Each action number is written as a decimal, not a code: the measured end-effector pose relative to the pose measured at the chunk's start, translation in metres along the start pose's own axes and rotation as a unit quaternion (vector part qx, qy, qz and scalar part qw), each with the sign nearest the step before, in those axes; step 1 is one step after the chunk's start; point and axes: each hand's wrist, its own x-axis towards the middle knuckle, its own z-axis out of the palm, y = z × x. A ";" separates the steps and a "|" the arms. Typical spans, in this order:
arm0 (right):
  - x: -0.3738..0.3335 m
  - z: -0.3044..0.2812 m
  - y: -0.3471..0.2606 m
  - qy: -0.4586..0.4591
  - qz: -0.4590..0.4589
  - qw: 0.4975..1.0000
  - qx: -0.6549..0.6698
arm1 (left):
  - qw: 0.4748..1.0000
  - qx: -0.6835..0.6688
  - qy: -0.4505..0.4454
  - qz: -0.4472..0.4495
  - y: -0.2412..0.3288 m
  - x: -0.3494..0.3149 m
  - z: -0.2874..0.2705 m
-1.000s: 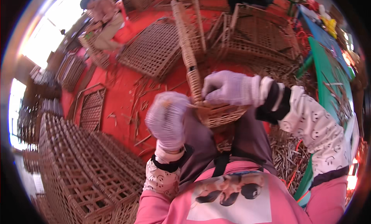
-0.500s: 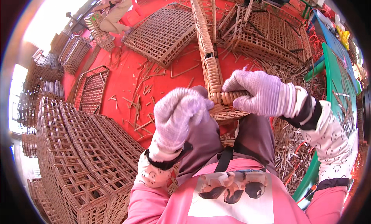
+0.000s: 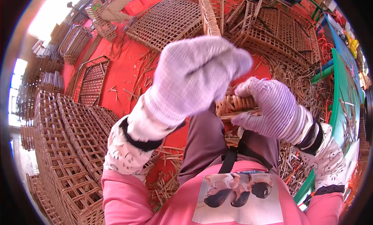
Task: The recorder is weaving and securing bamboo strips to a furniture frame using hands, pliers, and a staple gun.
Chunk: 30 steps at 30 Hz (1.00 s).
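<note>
Between my knees stands a brown wicker frame [image 3: 209, 16], its long bar wrapped in flat strips and reaching away from me. My right hand [image 3: 274, 108], in a pale lilac striped knit glove, grips the frame's near wrapped end, thumb below and fingers above. My left hand [image 3: 198, 73], gloved alike, is raised over the bar and hides its middle. Its fingers are curled closed; whatever they may pinch is hidden.
Stacked wicker panels [image 3: 66, 147] rise at my left. Woven baskets [image 3: 167, 21] lie ahead on the red floor [image 3: 124, 75], among cut strips [image 3: 295, 155]. A green table [image 3: 344, 96] stands at my right. Another person [image 3: 118, 9] sits at the far left.
My left hand has risen from beside the frame's near end and moved right, across the bar. My right hand stays at the wrapped end, slightly lower in view.
</note>
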 end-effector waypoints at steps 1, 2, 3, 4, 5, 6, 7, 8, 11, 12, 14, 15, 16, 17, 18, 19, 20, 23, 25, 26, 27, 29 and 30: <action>0.001 0.001 -0.003 0.019 0.025 0.999 -0.014 | 1.000 0.000 0.000 0.001 -0.005 0.009 0.005; 0.001 0.001 -0.006 0.019 0.025 0.999 -0.015 | 0.997 -0.062 0.016 -0.038 -0.011 0.016 0.009; 0.001 0.000 -0.007 0.032 0.062 0.998 -0.008 | 0.989 -0.126 0.029 -0.074 -0.019 0.025 0.015; 0.000 0.000 -0.008 0.039 0.096 0.995 0.002 | 0.988 -0.128 0.031 -0.075 -0.031 0.032 0.022; 0.000 0.000 -0.007 0.047 0.111 0.993 0.003 | 0.987 -0.137 0.053 -0.069 -0.044 0.038 0.028; -0.001 0.001 -0.004 0.047 0.113 0.992 0.000 | 0.985 -0.146 0.072 -0.062 -0.049 0.042 0.031; -0.002 0.001 -0.002 0.044 0.120 0.992 0.011 | 0.993 -0.091 0.046 -0.062 -0.047 0.038 0.026; -0.004 0.000 0.000 0.042 0.125 0.991 0.023 | 0.993 -0.091 0.046 -0.059 -0.047 0.033 0.024; -0.002 0.004 0.005 0.051 0.091 0.995 -0.009 | 0.994 -0.100 -0.033 0.043 -0.062 0.004 0.017; -0.002 0.004 0.003 0.061 0.073 0.995 -0.032 | 0.966 0.188 -0.080 0.157 -0.061 -0.001 0.010; -0.003 0.001 -0.001 0.047 0.079 0.994 -0.059 | 0.960 0.214 -0.004 0.178 -0.066 -0.015 0.022; -0.003 0.002 0.001 0.034 0.079 0.996 0.014 | 0.960 0.216 -0.003 0.179 -0.065 -0.018 0.024; -0.003 0.002 0.003 0.021 0.078 0.993 0.087 | 0.955 0.235 0.015 0.181 -0.063 -0.021 0.026; -0.006 -0.002 0.001 0.018 0.076 0.993 0.085 | 0.949 0.254 0.034 0.183 -0.062 -0.024 0.027; -0.008 -0.008 -0.002 0.020 0.077 0.993 0.084 | 0.949 0.253 0.033 0.184 -0.060 -0.025 0.026; -0.011 -0.013 -0.005 0.019 0.080 0.996 0.036 | 0.953 0.222 0.004 0.207 -0.057 -0.026 0.024; -0.014 -0.015 -0.007 0.017 0.083 0.996 -0.013 | 0.954 0.190 -0.026 0.228 -0.053 -0.028 0.021; -0.022 -0.007 0.008 0.079 0.020 0.996 -0.036 | 0.980 0.068 -0.119 0.146 -0.034 -0.046 0.030; -0.021 -0.007 0.006 0.078 -0.026 0.983 -0.167 | 0.989 -0.060 -0.120 0.066 -0.031 -0.064 0.036; -0.018 -0.005 0.006 0.077 -0.028 0.983 -0.166 | 0.983 -0.126 -0.123 0.044 -0.033 -0.072 0.037; -0.014 -0.002 0.006 0.024 0.027 0.978 -0.206 | 0.975 -0.070 -0.192 0.083 -0.032 -0.067 0.033; -0.007 -0.001 0.001 -0.022 0.102 0.962 -0.253 | 0.981 -0.163 -0.060 -0.089 -0.021 -0.093 0.053; -0.005 0.002 0.003 -0.022 0.097 0.962 -0.254 | 0.930 -0.244 0.083 -0.262 -0.017 -0.102 0.063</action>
